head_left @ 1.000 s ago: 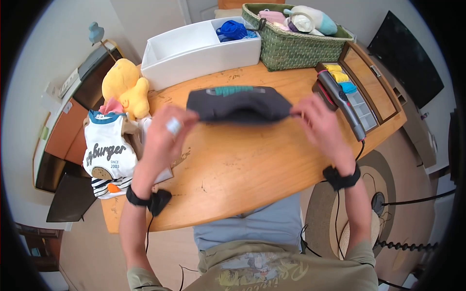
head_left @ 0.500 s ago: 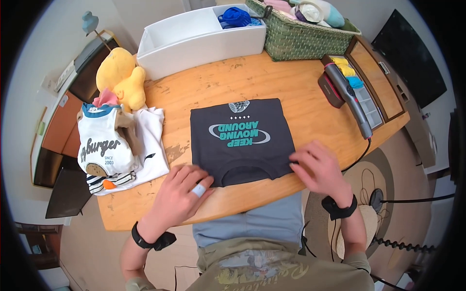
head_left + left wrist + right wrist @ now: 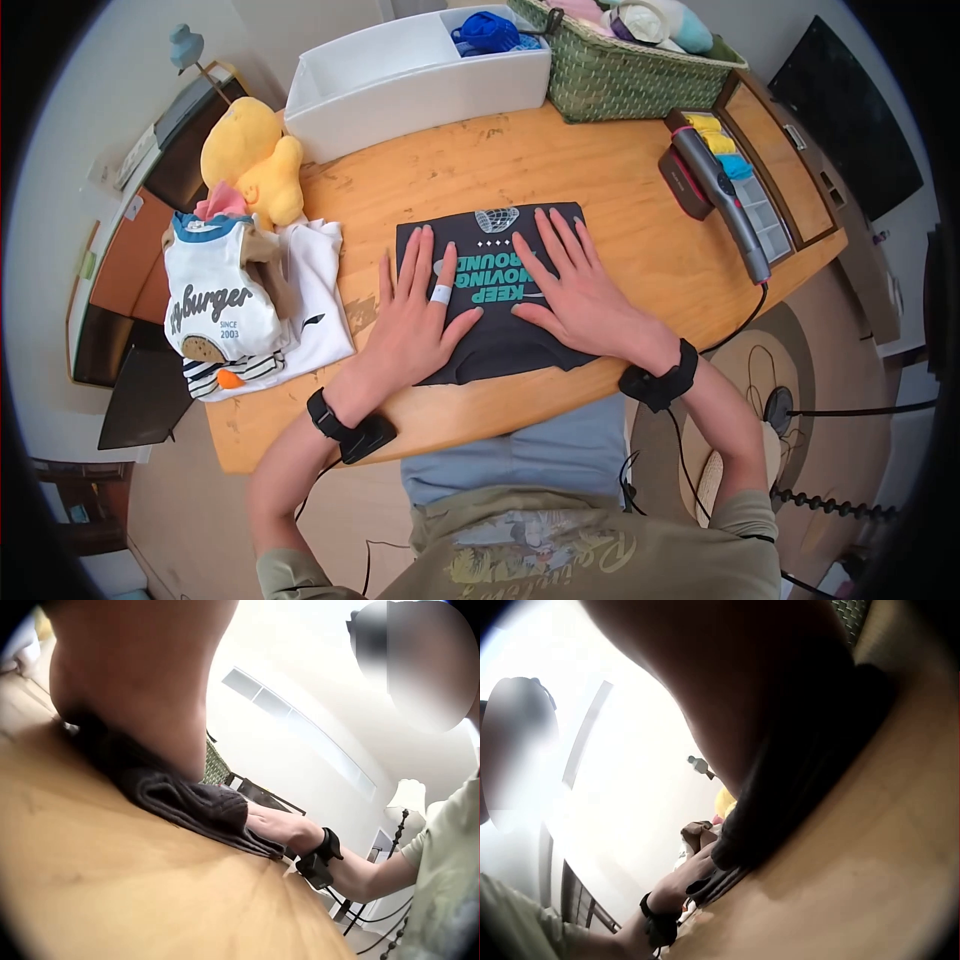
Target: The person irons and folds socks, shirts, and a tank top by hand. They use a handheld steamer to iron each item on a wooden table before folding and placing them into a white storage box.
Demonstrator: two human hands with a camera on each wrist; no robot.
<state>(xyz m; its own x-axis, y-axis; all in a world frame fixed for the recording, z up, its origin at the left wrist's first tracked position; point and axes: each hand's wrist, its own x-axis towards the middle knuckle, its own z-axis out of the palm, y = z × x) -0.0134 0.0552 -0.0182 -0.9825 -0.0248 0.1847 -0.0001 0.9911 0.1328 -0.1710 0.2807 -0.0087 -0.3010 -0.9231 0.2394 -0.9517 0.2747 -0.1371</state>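
A dark grey T-shirt (image 3: 490, 345) lies folded into a rectangle near the table's front edge, its neckline toward the person and its green lettering upside down in the head view. Flat on its left half rests the left hand (image 3: 415, 315), fingers straight and pointing away, a white band round one finger. The right hand (image 3: 575, 290) lies spread on the right half, partly covering the print. In the left wrist view the folded layers of the shirt (image 3: 187, 806) show at its near edge, below the palm. The right wrist view shows the shirt's dark edge (image 3: 742, 832) under that hand.
Left of the shirt, folded clothes (image 3: 225, 300) are stacked beside a yellow plush toy (image 3: 250, 165). A white divided bin (image 3: 400, 95) and a green woven basket (image 3: 640, 80) stand at the back. A corded styling tool (image 3: 720, 200) lies by a compartment box (image 3: 765, 215) on the right.
The T-shirt, earlier held up between both hands over the table, was laid down near the front edge. Both hands then moved from its near corners onto its top and flattened out.
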